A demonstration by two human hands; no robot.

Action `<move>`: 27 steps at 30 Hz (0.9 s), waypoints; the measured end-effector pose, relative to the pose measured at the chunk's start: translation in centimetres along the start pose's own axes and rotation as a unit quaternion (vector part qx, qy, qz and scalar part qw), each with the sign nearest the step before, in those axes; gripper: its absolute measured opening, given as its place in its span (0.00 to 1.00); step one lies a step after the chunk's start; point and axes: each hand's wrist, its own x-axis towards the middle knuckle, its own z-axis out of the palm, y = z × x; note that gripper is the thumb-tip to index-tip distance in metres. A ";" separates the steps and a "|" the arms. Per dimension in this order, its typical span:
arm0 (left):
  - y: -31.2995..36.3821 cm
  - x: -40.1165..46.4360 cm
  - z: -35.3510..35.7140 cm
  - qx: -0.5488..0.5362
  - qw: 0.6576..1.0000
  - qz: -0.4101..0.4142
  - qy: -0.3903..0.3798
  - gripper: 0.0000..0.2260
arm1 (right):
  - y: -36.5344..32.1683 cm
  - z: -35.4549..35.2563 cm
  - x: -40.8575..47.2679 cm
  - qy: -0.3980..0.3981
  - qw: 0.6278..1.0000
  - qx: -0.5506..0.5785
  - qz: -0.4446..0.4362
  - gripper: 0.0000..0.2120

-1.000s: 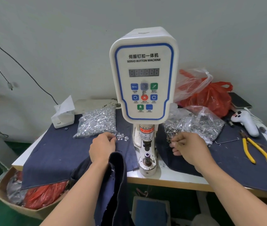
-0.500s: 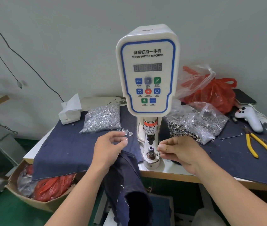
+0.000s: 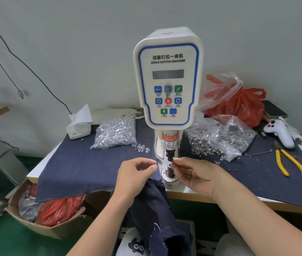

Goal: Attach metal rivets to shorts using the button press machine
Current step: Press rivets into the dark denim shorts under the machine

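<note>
- Between my two hands, at the near edge of the tabletop [image 3: 192, 195], stands the servo button machine [image 3: 168, 78], with its upper punch [image 3: 170, 156] directly above the spring-loaded lower die [image 3: 170, 169]; that vertical line is what my next move turns on.
- My right hand [image 3: 196, 174] sits just right of the die, thumb and forefinger pinched together on something small at the punch tip. I take it for a rivet part, but it is too small to make out.
- My left hand [image 3: 135, 175] sits just left of the die, fingers curled, thumb and forefinger pinching what may be another small piece; I cannot tell for sure.
- The dark denim shorts [image 3: 154, 209] hang off the tabletop edge below my left hand, their top edge just beside the machine's base and not yet over the die.
- My right hand is the nearer one to the punch, so I judge it loads first; the left is nearer the shorts and the die.
- The bag of silver rivet caps [image 3: 115, 133] lies behind my left hand, and the bag of ring-shaped backs [image 3: 220, 143] lies behind my right, each well apart from the die.
- My fingertips are very close to the punch, so that is the risk here.
</note>
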 end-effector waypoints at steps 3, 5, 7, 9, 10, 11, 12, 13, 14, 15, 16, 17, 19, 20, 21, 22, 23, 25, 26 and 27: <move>0.2 -0.3 0.4 -0.010 1.000 0.006 -0.009 0.04 | 0.2 0.1 0.0 0.000 1.000 0.025 0.011 0.04; 0.4 -0.3 0.7 -0.015 1.000 0.009 -0.021 0.03 | 0.2 0.2 0.1 0.002 0.999 0.034 0.014 0.07; 0.5 -0.4 0.9 -0.013 0.999 0.003 -0.030 0.03 | 0.3 0.3 0.2 0.004 0.999 0.034 0.011 0.10; 0.6 -0.5 1.1 -0.022 0.999 -0.010 -0.032 0.02 | 0.3 0.3 0.3 0.004 0.999 0.031 0.008 0.13; 0.5 -0.5 1.2 -0.029 0.999 -0.015 -0.033 0.02 | 0.3 0.3 0.4 0.003 1.000 0.030 0.009 0.14; 0.4 -0.5 1.2 -0.034 0.999 -0.017 -0.032 0.02 | 0.3 0.4 0.4 0.000 0.999 0.032 0.010 0.14; 0.4 -0.6 1.2 -0.036 0.999 -0.018 -0.031 0.02 | 0.4 0.4 0.4 -0.003 0.999 0.036 0.012 0.15; 0.4 -0.5 1.3 -0.035 0.999 -0.017 -0.031 0.02 | 0.4 0.4 0.4 -0.007 0.999 0.044 0.014 0.15; 0.4 -0.5 1.3 -0.032 0.999 -0.015 -0.031 0.02 | 0.4 0.5 0.4 -0.012 0.998 0.051 0.016 0.15; 0.4 -0.5 1.4 -0.030 0.999 -0.011 -0.030 0.02 | 0.3 0.6 0.4 -0.017 0.998 0.058 0.019 0.15; 0.4 -0.6 1.4 -0.028 0.999 -0.007 -0.030 0.02 | 0.3 0.7 0.4 -0.021 0.998 0.064 0.022 0.14; 0.4 -0.6 1.5 -0.029 0.999 -0.002 -0.031 0.02 | 0.3 0.8 0.3 -0.025 0.997 0.068 0.026 0.14; 0.4 -0.6 1.6 -0.032 0.999 0.002 -0.034 0.02 | 0.2 0.7 0.2 -0.033 0.996 0.081 0.033 0.11; 0.5 -0.6 1.6 -0.032 0.999 0.003 -0.037 0.01 | 0.1 0.6 0.1 -0.035 0.995 0.092 0.037 0.10; 0.6 -0.5 1.7 -0.030 0.999 0.004 -0.038 0.01 | 0.0 0.5 0.0 -0.037 0.994 0.099 0.039 0.09; 0.6 -0.5 1.7 -0.028 0.999 0.006 -0.038 0.01 | -0.1 0.2 0.0 -0.039 0.994 0.095 0.037 0.09; 0.7 -0.4 1.8 -0.027 0.999 0.009 -0.038 0.00 | -0.3 -0.2 0.0 -0.041 0.996 0.077 0.029 0.10; 0.9 -0.3 1.9 -0.021 0.999 0.020 -0.040 0.01 | -1.0 -1.1 0.1 -0.039 0.999 0.018 0.000 0.15; 1.0 -0.3 2.0 -0.018 0.999 0.024 -0.042 0.01 | -1.4 -1.5 0.2 -0.028 0.999 -0.013 -0.020 0.15; 1.1 -0.3 2.1 -0.014 0.999 0.025 -0.043 0.01 | -1.8 -1.9 0.3 -0.012 0.998 -0.042 -0.043 0.14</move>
